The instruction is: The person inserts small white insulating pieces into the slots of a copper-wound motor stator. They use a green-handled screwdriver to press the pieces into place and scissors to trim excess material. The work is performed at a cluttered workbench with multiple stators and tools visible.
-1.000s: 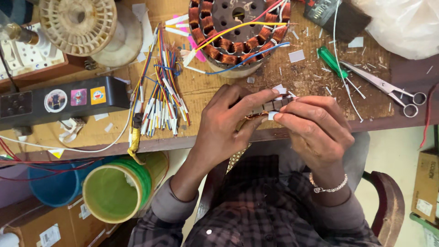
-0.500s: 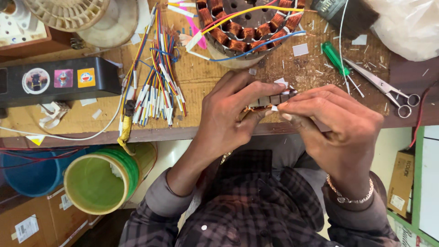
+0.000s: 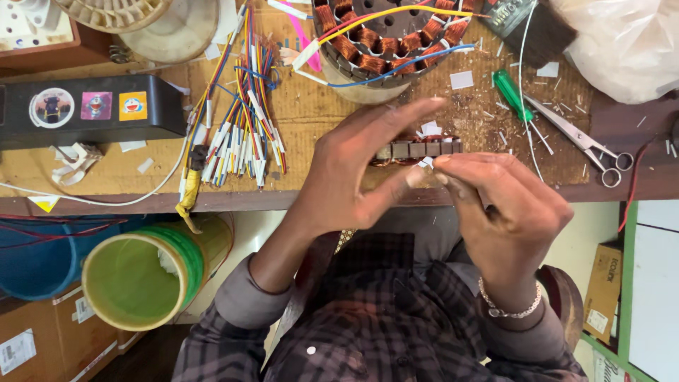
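Copper windings and grey steel slots: small stator core [image 3: 417, 149] held up just above the near edge of the cardboard-topped bench [image 3: 311, 113], between both hands. Head view only. Left hand [image 3: 353, 177] cupped behind and under the core, index finger stretched out over its top, thumb reaching across toward the other hand. Right hand [image 3: 506, 205] with fingertips [image 3: 442, 161] pinched together just below the core's right end, on a scrap of white insulation paper [image 3: 426, 163]; clamped on the paper as far as can be told, the rest of the pinch hidden by the fingers. Silver bracelet [image 3: 509, 308] on the right wrist, checked shirt sleeves on both arms.

Farther back on the bench, large stator [image 3: 385, 35] with copper coils and yellow, blue and red leads trailing off it. Left of the hands, a loose bundle of coloured wires [image 3: 237, 127] with white sleeved ends, and a black box [image 3: 85, 110] bearing three stickers. Right of the hands, green-handled screwdriver [image 3: 513, 95] lying just beside scissors [image 3: 580, 138], white paper trimmings scattered around them. White plastic bag [image 3: 622, 42] at the far right corner. Below the bench edge, green-lined tub [image 3: 138, 279] beside a blue one [image 3: 35, 262]
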